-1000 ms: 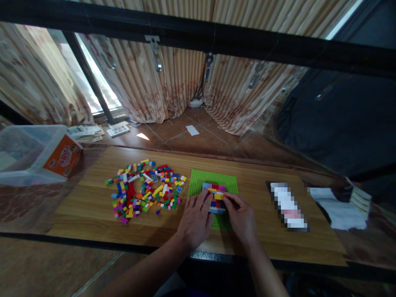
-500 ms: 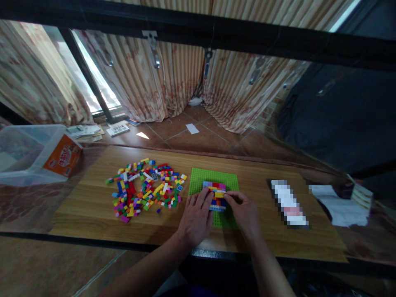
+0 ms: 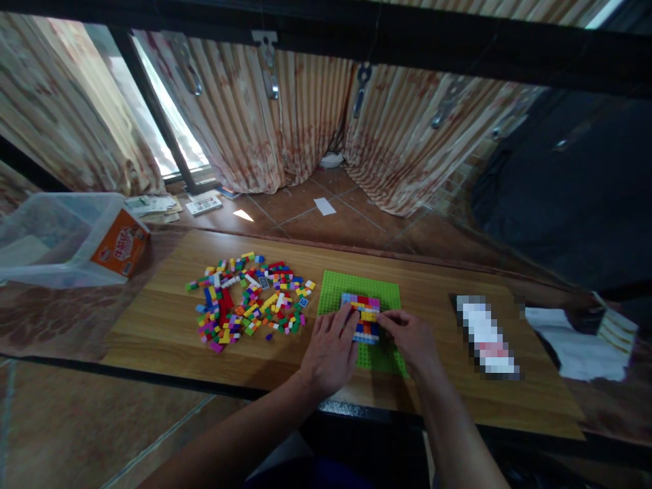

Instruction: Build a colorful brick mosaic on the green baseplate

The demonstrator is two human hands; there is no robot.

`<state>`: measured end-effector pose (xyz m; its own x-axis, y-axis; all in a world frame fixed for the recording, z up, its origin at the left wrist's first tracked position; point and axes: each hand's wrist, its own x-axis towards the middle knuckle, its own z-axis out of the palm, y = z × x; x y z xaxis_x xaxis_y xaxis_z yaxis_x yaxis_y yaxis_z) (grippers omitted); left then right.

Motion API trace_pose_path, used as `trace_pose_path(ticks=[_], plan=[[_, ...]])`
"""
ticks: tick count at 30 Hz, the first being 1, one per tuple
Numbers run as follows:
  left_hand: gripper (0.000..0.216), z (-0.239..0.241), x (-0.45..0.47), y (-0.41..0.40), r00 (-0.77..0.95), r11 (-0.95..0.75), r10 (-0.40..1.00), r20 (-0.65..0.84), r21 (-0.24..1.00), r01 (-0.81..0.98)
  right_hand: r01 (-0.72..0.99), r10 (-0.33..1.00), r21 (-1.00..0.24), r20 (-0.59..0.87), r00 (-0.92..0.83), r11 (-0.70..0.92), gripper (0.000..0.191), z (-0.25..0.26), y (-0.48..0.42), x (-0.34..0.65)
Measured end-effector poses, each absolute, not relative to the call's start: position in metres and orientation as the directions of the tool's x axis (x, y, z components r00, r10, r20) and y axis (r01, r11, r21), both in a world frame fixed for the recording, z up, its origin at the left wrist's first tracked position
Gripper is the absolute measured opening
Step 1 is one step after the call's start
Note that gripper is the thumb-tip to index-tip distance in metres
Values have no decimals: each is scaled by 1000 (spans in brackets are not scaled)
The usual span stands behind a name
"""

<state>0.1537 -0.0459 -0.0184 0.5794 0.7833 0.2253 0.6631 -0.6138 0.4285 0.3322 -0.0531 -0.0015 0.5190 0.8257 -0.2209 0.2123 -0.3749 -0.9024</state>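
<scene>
A small build of multicoloured toy bricks [image 3: 367, 331] stands on a green studded baseplate [image 3: 336, 282]. It has light blue, red, pink, yellow, orange, dark blue and white rows. My left hand [image 3: 331, 346] lies at the build's left side, fingers stretched out with the fingertips resting on its top; the thumb is hidden. At the right side, my right hand [image 3: 410, 336] pinches with thumb and index finger at the end of a yellow brick [image 3: 367, 316] in the build. Whether that brick is fully pressed down cannot be seen.
Loose bricks [image 3: 252, 309] are spread on the wooden board [image 3: 168, 326] to the left. A clear plastic bin [image 3: 66, 261] with an orange label is at far left. A blurred-out rectangular item [image 3: 486, 336] and white paper [image 3: 575, 343] lie right. A dark bar [image 3: 316, 34] crosses above.
The camera view has shifted, so the scene sits a little further right and slightly higher. Both hands stay at the build, with barely any visible movement of the fingers.
</scene>
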Motion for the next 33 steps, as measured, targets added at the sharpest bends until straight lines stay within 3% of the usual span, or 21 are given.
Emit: trace_pose_path(ticks=[6, 11, 15, 27, 30, 33], plan=[[53, -18, 153, -47, 577, -616, 782, 235, 431, 660, 23, 798, -867, -448, 404, -498, 29, 2, -48, 342], [53, -19, 153, -46, 568, -605, 789, 234, 457, 652, -115, 799, -868, -491, 347, -483, 28, 2, -51, 347], [55, -19, 153, -47, 566, -601, 790, 236, 481, 638, -217, 768, -877, -481, 423, -429, 27, -4, -54, 347], [48, -19, 150, -48, 574, -630, 772, 273, 443, 637, -5, 804, -967, -214, 555, -254, 35, -24, -62, 334], [48, -18, 151, -47, 575, -631, 771, 275, 449, 633, 191, 849, -971, -22, 528, -144, 39, -23, -71, 326], [53, -18, 151, -47, 567, -625, 773, 283, 489, 608, 467, 891, -884, 202, 407, -13, 37, -22, -75, 321]])
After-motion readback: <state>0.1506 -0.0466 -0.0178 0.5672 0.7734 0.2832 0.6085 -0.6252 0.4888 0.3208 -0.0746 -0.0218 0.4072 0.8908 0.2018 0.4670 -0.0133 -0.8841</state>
